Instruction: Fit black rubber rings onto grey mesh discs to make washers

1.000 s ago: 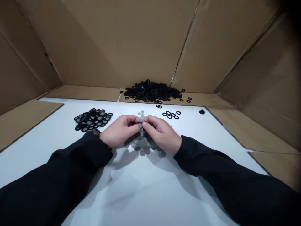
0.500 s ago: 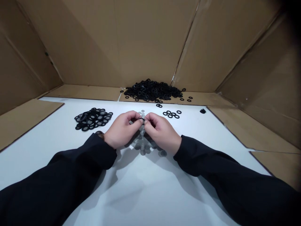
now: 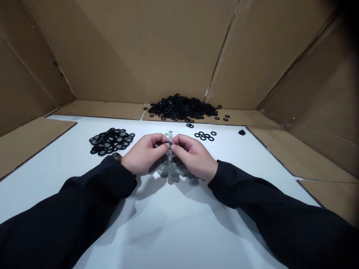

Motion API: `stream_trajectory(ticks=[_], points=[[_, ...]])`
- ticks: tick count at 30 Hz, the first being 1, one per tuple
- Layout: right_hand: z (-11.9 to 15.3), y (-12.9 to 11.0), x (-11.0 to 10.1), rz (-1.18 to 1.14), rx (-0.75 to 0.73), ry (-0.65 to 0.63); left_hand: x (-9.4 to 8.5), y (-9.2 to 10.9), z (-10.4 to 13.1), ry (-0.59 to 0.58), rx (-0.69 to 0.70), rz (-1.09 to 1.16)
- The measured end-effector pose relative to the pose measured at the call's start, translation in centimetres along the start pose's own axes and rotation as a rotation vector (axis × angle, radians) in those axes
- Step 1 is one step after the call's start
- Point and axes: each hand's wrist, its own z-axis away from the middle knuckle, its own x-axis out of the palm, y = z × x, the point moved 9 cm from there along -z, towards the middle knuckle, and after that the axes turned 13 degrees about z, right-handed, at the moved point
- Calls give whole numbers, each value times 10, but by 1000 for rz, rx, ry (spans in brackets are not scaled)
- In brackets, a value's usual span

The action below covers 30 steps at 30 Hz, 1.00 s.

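Observation:
My left hand (image 3: 148,152) and my right hand (image 3: 194,155) meet fingertip to fingertip, pinching one black rubber ring (image 3: 168,142) between thumbs and forefingers. Most of the ring is covered by the fingers, and I cannot tell if a disc sits in it. Under and between the hands lies a spread of grey translucent discs (image 3: 170,175) on the white tabletop (image 3: 157,231). Left of my left hand is a heap of black rings with grey discs in them (image 3: 110,141). Several loose black rings (image 3: 204,136) lie beyond my right hand.
A large pile of black rings (image 3: 179,107) stands at the back on a cardboard strip (image 3: 112,108). A small black object (image 3: 241,132) lies at the right. Cardboard walls (image 3: 179,48) enclose the back and both sides.
My fingertips have shifted slightly around the ring, and less of it shows now. The left wrist has moved a little to the left. The heaps look the same.

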Motion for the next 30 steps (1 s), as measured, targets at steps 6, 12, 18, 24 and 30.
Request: stream_trajectory(ticks=[6,12,18,24,30], points=[[-2,-1,0,-19,23,27,-1,7,2,82,67,-47],[0,0,-4,4,25,101,-1,10,3,106,86,-93],[1,2,-3,-34,25,75,3,3,2,27,46,-69],[-1,3,-1,28,3,36,3,0,2,-9,33,-66],[2,-7,-3,147,-66,40,0,2,1,28,41,14]])
